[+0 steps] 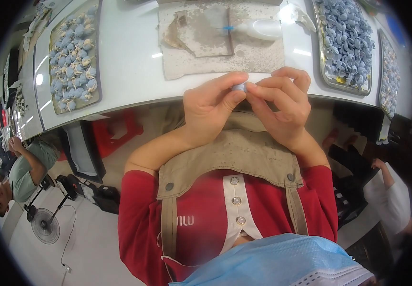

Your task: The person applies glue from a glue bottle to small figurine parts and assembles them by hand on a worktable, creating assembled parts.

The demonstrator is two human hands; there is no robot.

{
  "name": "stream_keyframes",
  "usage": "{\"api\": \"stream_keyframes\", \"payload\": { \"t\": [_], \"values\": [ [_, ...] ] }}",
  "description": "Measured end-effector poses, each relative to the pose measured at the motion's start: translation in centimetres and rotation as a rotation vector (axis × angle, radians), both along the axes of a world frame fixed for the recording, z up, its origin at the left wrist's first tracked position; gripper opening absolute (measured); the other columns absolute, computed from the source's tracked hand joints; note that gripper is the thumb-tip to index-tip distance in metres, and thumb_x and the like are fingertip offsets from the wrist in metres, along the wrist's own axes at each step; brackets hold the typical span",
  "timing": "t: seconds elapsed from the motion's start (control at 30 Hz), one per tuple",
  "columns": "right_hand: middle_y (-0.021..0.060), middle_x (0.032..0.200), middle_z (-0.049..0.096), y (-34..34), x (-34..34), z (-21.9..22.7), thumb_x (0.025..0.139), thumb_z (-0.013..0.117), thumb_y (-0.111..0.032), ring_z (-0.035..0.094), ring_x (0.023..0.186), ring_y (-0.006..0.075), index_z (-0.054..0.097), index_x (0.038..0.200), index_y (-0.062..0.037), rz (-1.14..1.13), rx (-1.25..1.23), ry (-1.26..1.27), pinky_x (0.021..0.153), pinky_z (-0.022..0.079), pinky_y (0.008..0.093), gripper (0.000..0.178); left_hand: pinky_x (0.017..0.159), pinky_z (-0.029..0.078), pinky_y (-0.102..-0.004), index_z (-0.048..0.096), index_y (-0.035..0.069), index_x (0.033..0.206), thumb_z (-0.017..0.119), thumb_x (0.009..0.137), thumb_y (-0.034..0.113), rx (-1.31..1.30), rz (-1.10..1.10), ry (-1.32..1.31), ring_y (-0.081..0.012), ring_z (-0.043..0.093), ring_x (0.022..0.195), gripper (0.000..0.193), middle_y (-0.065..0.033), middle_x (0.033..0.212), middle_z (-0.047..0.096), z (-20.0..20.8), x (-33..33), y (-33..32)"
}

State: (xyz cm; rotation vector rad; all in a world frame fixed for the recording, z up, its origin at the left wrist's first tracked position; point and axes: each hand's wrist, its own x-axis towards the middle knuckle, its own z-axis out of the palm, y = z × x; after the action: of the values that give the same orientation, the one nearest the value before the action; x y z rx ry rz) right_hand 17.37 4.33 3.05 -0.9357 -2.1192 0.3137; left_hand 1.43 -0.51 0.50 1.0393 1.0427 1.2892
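A small rounded blue-grey piece [238,87] is pinched between both hands, just in front of the table's near edge. My left hand [207,108] is closed on it, thumb and forefinger at its left side. From the right, the fingertips of my right hand [282,102] also meet at the piece, the other fingers curled. Fingers cover much of the piece, so its full shape is hidden. Beyond the hands lies a stained sheet of cardboard [182,70]. A white squeeze bottle [263,29] with a blue tip rests on its side there.
At the right, a tray [332,83] holds many curved blue-grey pieces; a narrower tray [388,78] sits beyond it. Another tray [59,108] at the left carries rounded blue-grey pieces with cream parts. A red stool [125,131] stands below the table [129,66]. Other people sit at both sides.
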Motion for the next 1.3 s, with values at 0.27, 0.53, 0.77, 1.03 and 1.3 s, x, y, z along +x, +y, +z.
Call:
{"api": "stream_keyframes", "payload": {
  "t": [0.27, 0.53, 0.77, 1.03, 1.3],
  "values": [
    [0.0018, 0.092, 0.060, 0.9, 0.7, -0.3, 0.063, 0.076, -0.009, 0.053, 0.089, 0.0201, 0.062, 0.095, -0.0095, 0.133, -0.351, 0.245, 0.078, 0.041, 0.0296, 0.034, 0.085, 0.047, -0.0253, 0.055, -0.003, 0.113, 0.059, 0.085, 0.001, -0.082, -0.131, -0.260, -0.0134, 0.056, 0.096, 0.028, -0.0098, 0.108, 0.060, 0.9, -0.6, 0.7],
    [0.0075, 0.117, 0.056, 1.0, 1.0, -1.4, 0.075, 0.068, -0.010, 0.053, 0.103, 0.0146, 0.049, 0.124, -0.0028, 0.481, -1.053, 0.549, 0.088, 0.044, 0.0297, 0.053, 0.086, 0.047, -0.0271, 0.055, -0.002, 0.115, 0.062, 0.083, 0.003, -0.103, -0.223, -0.360, -0.0157, 0.056, 0.099, 0.034, -0.0106, 0.113, 0.057, 0.8, -0.7, 0.5],
    [0.0085, 0.111, 0.059, 0.8, 0.8, -0.8, 0.077, 0.066, -0.004, 0.059, 0.093, 0.0123, 0.054, 0.118, -0.0009, 0.496, -1.115, 0.554, 0.080, 0.049, 0.0236, 0.043, 0.078, 0.048, -0.0244, 0.059, -0.001, 0.109, 0.063, 0.083, 0.011, 0.183, -0.171, 0.079, -0.0150, 0.061, 0.090, 0.030, -0.0113, 0.102, 0.064, 0.5, -1.0, 0.5],
    [0.0087, 0.103, 0.063, 0.5, 0.7, -0.4, 0.075, 0.067, -0.003, 0.062, 0.088, 0.0124, 0.057, 0.113, -0.0003, 0.480, -1.053, 0.509, 0.077, 0.052, 0.0235, 0.038, 0.079, 0.049, -0.0250, 0.061, -0.002, 0.105, 0.063, 0.083, 0.008, 0.234, -0.178, 0.109, -0.0165, 0.062, 0.089, 0.025, -0.0118, 0.099, 0.065, 0.9, -1.4, 0.3],
    [0.0078, 0.103, 0.063, 0.4, 0.6, -0.6, 0.075, 0.066, -0.002, 0.061, 0.089, 0.0121, 0.058, 0.111, -0.0006, 0.461, -0.985, 0.488, 0.076, 0.051, 0.0227, 0.037, 0.079, 0.049, -0.0253, 0.061, -0.003, 0.105, 0.062, 0.084, 0.007, 0.229, -0.190, 0.082, -0.0167, 0.062, 0.090, 0.023, -0.0121, 0.099, 0.065, 1.0, -1.4, 0.3]
  ]
}}
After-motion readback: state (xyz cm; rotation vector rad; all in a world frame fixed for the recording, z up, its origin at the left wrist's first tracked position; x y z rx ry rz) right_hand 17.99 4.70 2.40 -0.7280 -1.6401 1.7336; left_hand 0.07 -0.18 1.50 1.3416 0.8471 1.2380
